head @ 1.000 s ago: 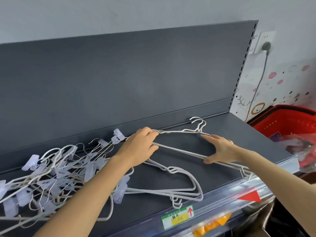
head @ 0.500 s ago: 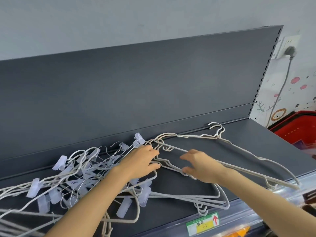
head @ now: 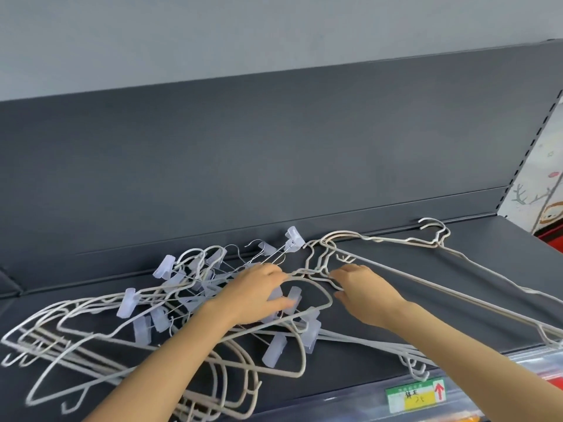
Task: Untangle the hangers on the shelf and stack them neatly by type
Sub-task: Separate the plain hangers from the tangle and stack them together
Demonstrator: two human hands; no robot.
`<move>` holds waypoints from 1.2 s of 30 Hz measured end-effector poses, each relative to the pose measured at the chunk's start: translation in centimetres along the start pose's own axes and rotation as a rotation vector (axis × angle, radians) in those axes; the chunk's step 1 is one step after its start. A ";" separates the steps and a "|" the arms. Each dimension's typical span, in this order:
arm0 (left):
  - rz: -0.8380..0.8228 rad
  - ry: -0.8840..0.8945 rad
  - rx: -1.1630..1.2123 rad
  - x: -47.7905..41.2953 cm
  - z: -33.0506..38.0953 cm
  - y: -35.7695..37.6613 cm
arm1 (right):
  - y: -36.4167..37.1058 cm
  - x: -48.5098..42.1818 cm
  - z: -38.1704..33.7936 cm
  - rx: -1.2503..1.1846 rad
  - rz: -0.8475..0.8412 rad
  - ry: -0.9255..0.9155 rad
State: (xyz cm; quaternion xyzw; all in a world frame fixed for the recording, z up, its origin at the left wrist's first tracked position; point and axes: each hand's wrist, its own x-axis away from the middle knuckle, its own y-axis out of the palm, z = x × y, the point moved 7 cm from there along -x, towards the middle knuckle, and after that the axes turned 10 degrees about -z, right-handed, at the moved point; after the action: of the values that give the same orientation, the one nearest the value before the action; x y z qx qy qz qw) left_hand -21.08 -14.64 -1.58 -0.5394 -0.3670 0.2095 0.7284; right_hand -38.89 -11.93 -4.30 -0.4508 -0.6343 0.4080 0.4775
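On a grey shelf (head: 511,242) below a pale wall (head: 213,35), the left hand (head: 259,295) is pressing straight fingers on tangled hangers (head: 129,303); the right hand (head: 365,290) is pinching a hanger (head: 318,278).
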 end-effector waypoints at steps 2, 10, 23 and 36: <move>0.009 0.015 0.017 0.5 0.3 -0.1 | 0.4 -0.4 0.8 0.038 -0.056 0.131; -0.024 0.032 -0.106 -0.7 1.6 0.4 | 1.6 0.1 1.5 0.018 -0.073 0.102; 0.078 -0.045 -0.252 0.7 -3.5 -0.2 | 3.3 -1.7 -3.0 0.000 -0.051 -0.059; -0.044 -0.056 0.003 1.2 -3.7 0.3 | 2.4 -3.2 -4.1 -0.086 -0.181 -0.063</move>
State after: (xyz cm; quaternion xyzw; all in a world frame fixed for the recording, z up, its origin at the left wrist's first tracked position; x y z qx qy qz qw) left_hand -17.46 -16.08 -2.03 -0.5239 -0.3988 0.2090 0.7230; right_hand -34.04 -14.02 -6.50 -0.3988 -0.7041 0.3496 0.4722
